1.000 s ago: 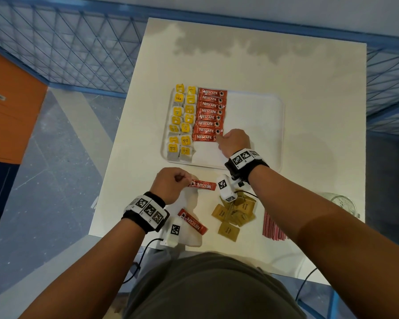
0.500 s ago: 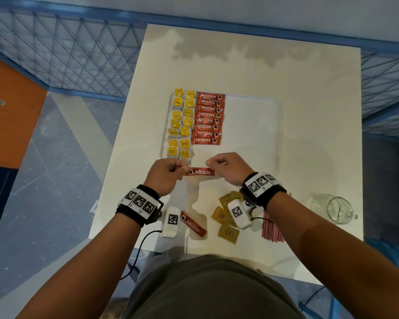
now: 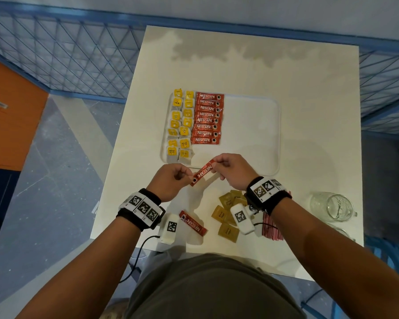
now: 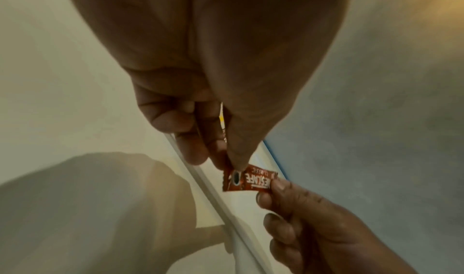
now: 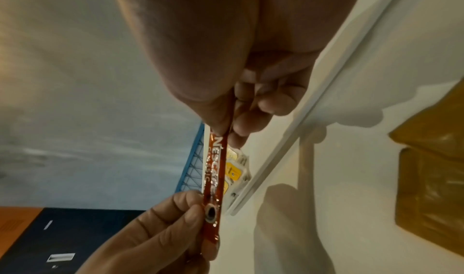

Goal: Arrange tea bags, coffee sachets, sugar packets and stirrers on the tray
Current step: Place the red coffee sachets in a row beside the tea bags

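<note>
A red coffee sachet [image 3: 202, 172] hangs tilted in the air over the near edge of the tray [image 3: 251, 134], pinched at both ends. The left hand [image 3: 168, 180] nips its lower end, the one with the printed cup, between thumb and forefinger with the other fingers curled in. The right hand [image 3: 232, 171] pinches the upper end the same way, thumb against curled fingers.

On the white tray, two columns of yellow-tagged tea bags [image 3: 181, 127] fill the left side, and just beside them a stacked column of coffee sachets [image 3: 207, 118] lies label up. The right part of the tray is bare.

On the tabletop [image 3: 309, 77] near the person, another loose sachet [image 3: 193, 223] lies beside the left wrist. A heap of brown sugar packets [image 3: 226, 215] sits under the right wrist, and a bundle of red stirrers [image 3: 271, 229] lies just beyond them, partly hidden by the forearm. A clear glass jar [image 3: 331, 207] stands near the right edge of the tabletop.
</note>
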Demonstrator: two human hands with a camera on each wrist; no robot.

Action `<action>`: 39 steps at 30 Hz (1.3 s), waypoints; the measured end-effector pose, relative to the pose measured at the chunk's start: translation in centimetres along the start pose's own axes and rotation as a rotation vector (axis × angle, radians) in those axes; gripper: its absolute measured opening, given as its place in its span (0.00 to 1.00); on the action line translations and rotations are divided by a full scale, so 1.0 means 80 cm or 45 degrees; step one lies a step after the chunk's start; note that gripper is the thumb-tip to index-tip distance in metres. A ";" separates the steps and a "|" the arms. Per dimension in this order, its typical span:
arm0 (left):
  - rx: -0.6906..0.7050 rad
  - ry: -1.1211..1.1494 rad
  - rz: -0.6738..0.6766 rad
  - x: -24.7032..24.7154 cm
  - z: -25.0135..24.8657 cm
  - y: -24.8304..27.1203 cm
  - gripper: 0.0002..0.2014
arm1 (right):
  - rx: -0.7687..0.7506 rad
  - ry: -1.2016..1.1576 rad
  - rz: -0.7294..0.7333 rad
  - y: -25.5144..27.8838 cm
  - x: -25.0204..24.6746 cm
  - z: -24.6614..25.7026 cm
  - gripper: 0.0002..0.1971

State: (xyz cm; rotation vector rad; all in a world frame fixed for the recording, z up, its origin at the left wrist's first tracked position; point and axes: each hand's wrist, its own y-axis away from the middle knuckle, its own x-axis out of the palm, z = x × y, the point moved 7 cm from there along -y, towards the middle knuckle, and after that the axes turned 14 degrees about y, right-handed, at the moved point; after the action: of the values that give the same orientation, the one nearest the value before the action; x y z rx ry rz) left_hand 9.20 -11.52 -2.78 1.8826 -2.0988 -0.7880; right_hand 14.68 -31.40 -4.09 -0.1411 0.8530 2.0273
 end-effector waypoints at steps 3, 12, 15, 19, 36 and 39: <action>0.003 0.010 0.049 0.012 -0.005 0.001 0.03 | -0.063 0.106 0.017 0.000 0.002 0.011 0.08; 0.041 0.051 -0.050 0.014 -0.018 -0.002 0.02 | -0.080 0.038 0.035 0.010 0.021 0.024 0.10; -0.044 0.218 -0.193 0.002 -0.014 -0.003 0.02 | -0.058 0.042 0.072 0.014 0.028 0.019 0.07; -0.119 0.393 -0.230 -0.003 -0.008 -0.003 0.05 | -0.042 0.031 0.059 0.015 0.032 0.011 0.06; -0.069 -0.543 0.287 0.020 0.054 0.018 0.08 | 0.133 0.324 -0.330 -0.067 -0.030 -0.016 0.09; -0.023 -0.760 0.405 0.029 0.062 0.027 0.13 | 0.144 0.431 -0.289 -0.079 -0.026 -0.013 0.08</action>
State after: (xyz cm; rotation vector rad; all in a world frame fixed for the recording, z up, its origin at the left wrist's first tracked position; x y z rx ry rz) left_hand 4.55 -12.43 -6.28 1.3491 -2.6179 -1.4031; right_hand 20.65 -31.29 -7.29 -0.5056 1.1061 1.7626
